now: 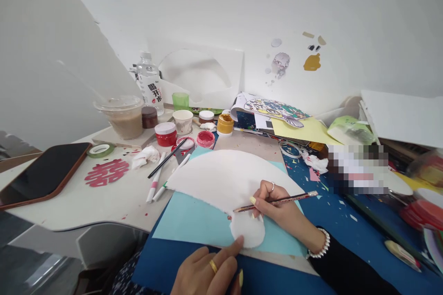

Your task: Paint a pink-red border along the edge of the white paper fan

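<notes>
1. The right hand grips a pencil between thumb and fingers, its side resting on the paper beneath; a bead bracelet circles the wrist.
2. The pencil slants across that hand, with its point to the left of the fingers, at the narrow neck of a white paper fan; whether the point touches is too fine to tell.
3. The left hand, nearer the body, holds nothing that shows: its index finger is stretched out with the tip on the fan's rounded end, the other fingers loosely bent.
4. The fan's wide part spreads ahead of both hands, and its rounded end lies between the left fingertip and the right hand.
5. Light blue paper lies beneath the fan, showing ahead of the left hand and around the right.
6. Beyond the right hand, ahead and to its left, stand an open pink paint pot and a yellow paint pot.
7. Well to the left of both hands lie a red paper cutout and a phone.
</notes>
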Tool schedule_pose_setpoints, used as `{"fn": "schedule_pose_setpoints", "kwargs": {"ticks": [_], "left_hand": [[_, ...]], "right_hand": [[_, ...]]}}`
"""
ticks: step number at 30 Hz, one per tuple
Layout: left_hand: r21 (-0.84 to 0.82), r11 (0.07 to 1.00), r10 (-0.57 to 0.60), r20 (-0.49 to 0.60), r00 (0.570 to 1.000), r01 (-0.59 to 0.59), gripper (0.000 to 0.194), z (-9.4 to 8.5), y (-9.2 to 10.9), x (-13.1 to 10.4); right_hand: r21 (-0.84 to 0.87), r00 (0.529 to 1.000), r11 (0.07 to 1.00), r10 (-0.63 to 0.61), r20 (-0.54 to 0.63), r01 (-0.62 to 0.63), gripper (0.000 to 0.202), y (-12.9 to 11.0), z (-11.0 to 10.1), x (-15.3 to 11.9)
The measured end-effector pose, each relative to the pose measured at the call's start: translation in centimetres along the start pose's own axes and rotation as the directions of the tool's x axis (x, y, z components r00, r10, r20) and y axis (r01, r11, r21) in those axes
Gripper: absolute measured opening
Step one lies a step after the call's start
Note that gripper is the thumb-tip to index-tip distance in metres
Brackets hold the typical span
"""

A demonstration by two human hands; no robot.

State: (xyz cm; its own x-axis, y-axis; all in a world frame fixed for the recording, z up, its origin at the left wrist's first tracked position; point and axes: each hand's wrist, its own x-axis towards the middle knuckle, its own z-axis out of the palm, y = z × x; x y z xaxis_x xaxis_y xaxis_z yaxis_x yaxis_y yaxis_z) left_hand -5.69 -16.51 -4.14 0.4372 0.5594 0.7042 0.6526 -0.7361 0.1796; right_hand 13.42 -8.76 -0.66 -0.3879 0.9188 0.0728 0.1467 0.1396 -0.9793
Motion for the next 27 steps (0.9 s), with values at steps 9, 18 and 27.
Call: {"fn": "schedule_pose_setpoints", "kwargs": {"ticks": [9, 18, 27], "left_hand": [[0.022, 0.999, 0.038, -0.029, 0.999, -0.037, 0.017, -0.1, 0.1, 0.5], [0.010, 0.998, 0.069, -0.076, 0.995, -0.068, 0.021, 0.3, -0.3, 0.8], [0.035, 0.996, 0.088, -0.140, 0.986, -0.083, 0.025, 0.5, -0.5, 1.0]], "right_hand": [[-0.006, 1.000, 1.000, 0.019, -0.022, -0.019, 0.021, -1.2, 0.3, 0.5], [0.007, 0.999, 0.999, -0.045, 0.011, 0.045, 0.026, -1.2, 0.9, 3.5], [0.093, 0.998, 0.995, -0.017, -0.057, 0.022, 0.030, 1.0, 0.7, 3.6]]}}
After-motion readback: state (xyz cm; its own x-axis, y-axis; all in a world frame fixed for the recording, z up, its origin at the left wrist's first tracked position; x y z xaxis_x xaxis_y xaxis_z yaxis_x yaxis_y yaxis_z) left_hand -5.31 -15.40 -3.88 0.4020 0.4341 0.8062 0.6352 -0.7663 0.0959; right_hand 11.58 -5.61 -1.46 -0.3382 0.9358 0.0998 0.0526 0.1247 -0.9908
